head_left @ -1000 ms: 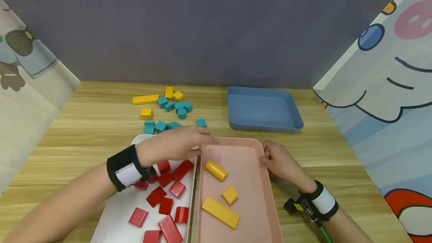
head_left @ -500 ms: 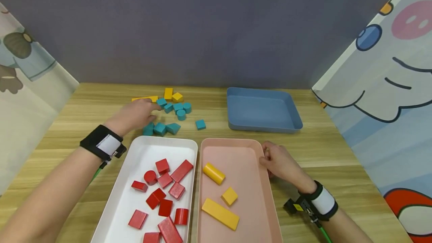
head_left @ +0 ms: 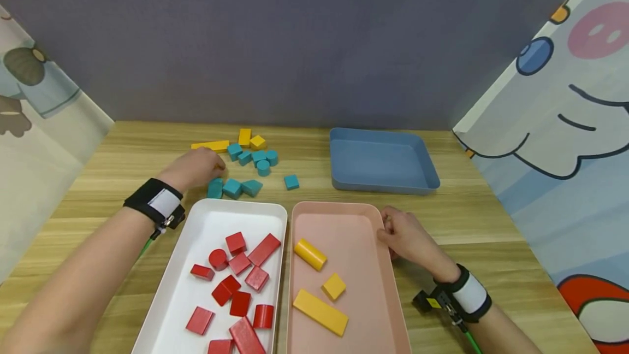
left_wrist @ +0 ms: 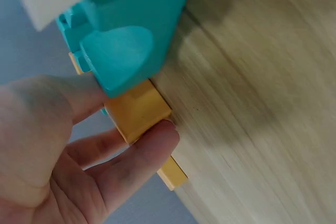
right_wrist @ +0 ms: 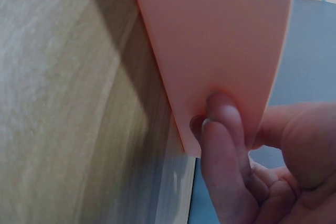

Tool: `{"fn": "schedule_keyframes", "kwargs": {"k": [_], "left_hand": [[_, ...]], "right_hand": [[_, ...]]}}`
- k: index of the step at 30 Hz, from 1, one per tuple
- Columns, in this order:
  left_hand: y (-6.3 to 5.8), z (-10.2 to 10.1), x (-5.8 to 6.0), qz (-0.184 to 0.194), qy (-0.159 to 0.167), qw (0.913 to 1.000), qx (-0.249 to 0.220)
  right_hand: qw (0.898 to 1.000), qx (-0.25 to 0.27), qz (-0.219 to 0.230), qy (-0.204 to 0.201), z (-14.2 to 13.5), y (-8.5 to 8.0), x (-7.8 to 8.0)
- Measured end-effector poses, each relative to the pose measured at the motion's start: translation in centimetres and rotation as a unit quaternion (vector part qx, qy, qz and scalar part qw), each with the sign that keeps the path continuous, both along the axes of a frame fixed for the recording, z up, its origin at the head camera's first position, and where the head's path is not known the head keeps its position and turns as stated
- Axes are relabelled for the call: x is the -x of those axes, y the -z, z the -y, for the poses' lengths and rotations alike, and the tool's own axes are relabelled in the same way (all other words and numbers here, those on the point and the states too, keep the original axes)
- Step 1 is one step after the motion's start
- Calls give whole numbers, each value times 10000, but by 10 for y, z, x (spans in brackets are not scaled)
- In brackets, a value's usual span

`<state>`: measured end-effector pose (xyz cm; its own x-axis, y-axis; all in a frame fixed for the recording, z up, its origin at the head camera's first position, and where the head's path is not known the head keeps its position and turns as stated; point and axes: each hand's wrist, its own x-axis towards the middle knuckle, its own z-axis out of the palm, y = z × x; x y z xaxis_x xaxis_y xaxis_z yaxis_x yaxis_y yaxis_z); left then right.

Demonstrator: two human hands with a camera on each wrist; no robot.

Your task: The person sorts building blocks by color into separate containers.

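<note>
My left hand [head_left: 196, 169] is at the left of the loose blocks, beyond the white tray. In the left wrist view its thumb and fingers pinch a yellow block [left_wrist: 137, 109] from opposite sides; the head view hides that block behind the hand. A teal block with a curved hollow [left_wrist: 123, 51] stands right beside the thumb. My right hand [head_left: 408, 236] grips the right wall of the pink tray [head_left: 366, 272], near its far corner, thumb at the rim and fingers against the outside. A yellow cylinder [head_left: 310, 254], a yellow cube [head_left: 334, 287] and a long yellow block [head_left: 320, 312] lie inside.
The white tray [head_left: 169, 299] holds several red blocks, alongside the pink one. Several teal blocks [head_left: 232, 189] and a long yellow block [head_left: 213, 146] lie behind it. A blue tray [head_left: 383, 160] stands at the back right, near the grey backdrop [head_left: 295, 42].
My left hand has moved from the pink tray's far left corner, left and away to the loose blocks. Its fingers have closed on a yellow block. The right hand stays on the pink tray.
</note>
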<state>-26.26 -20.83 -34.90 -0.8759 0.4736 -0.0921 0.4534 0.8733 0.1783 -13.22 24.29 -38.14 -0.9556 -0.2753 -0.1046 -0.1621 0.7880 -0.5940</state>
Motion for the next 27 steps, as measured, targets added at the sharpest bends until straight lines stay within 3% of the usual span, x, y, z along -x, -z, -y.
{"fn": "schedule_keyframes", "kwargs": {"k": [7, 15, 20, 23, 27], "left_hand": [[-3, -3, -1, -79, -56, 9999, 104], [-14, -27, -13, -418, 127, 9990, 125], [-33, -54, -27, -695, 736, 9949, -7], [-44, -75, -39, -916, 1195, 9885, -142], [-49, -110, -58, -1118, 1826, 9768, 3]], "right_hand": [[10000, -41, 26, 26, 2, 1, 1], [9999, -34, 134, 69, 3, 0, 2], [9998, -42, 154, 112, 5, -1, 2], [9999, -32, 126, 100, 6, -1, 3], [9999, -1, 102, 74, 6, -1, 3]]}}
